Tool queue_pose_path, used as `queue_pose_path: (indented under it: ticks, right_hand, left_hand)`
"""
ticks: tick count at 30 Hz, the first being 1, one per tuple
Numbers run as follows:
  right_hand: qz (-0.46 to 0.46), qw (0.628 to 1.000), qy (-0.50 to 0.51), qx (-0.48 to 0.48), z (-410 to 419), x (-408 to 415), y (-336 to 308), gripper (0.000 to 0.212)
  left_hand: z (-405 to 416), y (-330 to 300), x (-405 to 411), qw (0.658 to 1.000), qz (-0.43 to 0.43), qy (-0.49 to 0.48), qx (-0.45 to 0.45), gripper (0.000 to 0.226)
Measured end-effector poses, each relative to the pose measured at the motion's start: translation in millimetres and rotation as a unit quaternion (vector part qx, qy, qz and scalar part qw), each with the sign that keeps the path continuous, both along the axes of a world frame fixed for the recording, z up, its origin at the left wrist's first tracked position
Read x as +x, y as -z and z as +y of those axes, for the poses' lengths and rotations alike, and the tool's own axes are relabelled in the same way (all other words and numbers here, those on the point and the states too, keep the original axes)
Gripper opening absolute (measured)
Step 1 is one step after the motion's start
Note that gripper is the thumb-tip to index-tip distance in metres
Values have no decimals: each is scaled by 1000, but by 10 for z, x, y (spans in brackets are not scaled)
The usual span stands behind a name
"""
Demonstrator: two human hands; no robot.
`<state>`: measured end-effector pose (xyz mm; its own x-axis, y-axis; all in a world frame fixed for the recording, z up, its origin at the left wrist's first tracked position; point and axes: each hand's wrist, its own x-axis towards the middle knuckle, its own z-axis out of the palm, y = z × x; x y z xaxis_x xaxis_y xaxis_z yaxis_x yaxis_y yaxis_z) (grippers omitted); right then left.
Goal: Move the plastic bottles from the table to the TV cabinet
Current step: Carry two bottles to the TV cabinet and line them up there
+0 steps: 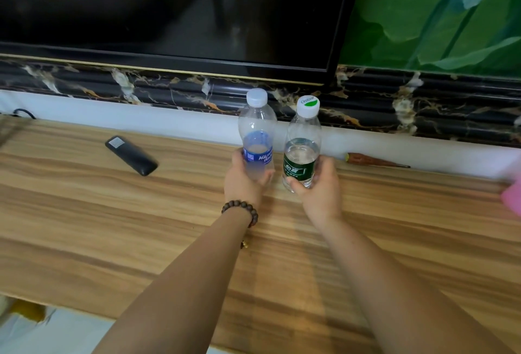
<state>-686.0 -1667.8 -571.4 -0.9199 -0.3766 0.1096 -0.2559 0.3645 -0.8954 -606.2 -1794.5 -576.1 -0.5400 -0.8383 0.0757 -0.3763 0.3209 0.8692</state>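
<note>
Two clear plastic bottles stand upright side by side over the wooden TV cabinet top (112,226), near its back edge. My left hand (244,181) is wrapped around the lower part of the blue-label bottle (257,130), which has a white cap. My right hand (318,187) grips the green-label bottle (303,142), which is partly filled with water and has a white and green cap. I cannot tell whether the bottle bases touch the cabinet top. A bead bracelet sits on my left wrist.
A black remote control (131,155) lies to the left of the bottles. A screwdriver with a reddish handle (372,160) lies along the back edge at the right. The TV screen (169,9) hangs above. Something pink (511,198) shows at the right edge.
</note>
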Motion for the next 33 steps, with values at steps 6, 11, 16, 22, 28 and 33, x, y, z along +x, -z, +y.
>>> queue_pose_path:
  ticks: [6,11,16,22,28,33]
  right_hand:
    - [-12,1000,4,11,-252,-44,-44,53]
    - [-42,999,7,9,-264,-8,-69,54]
    - [-67,996,-30,42,-135,50,-112,77]
    - [-4,989,-57,138,197,294,-329,82]
    - [68,955,-111,266,604,618,-973,70]
    - [107,927,-164,320,769,979,-1823,68]
  left_hand:
    - [-33,10,-5,1000,6,1,-17,62]
    - [-2,-47,4,1000,-18,6,-8,71]
    - [45,-138,94,996,-86,18,12,93]
    - [167,-408,421,980,-186,41,-65,106]
    - [482,-1060,886,950,-252,84,-162,81]
    - [696,-1873,1336,928,-313,111,-170,73]
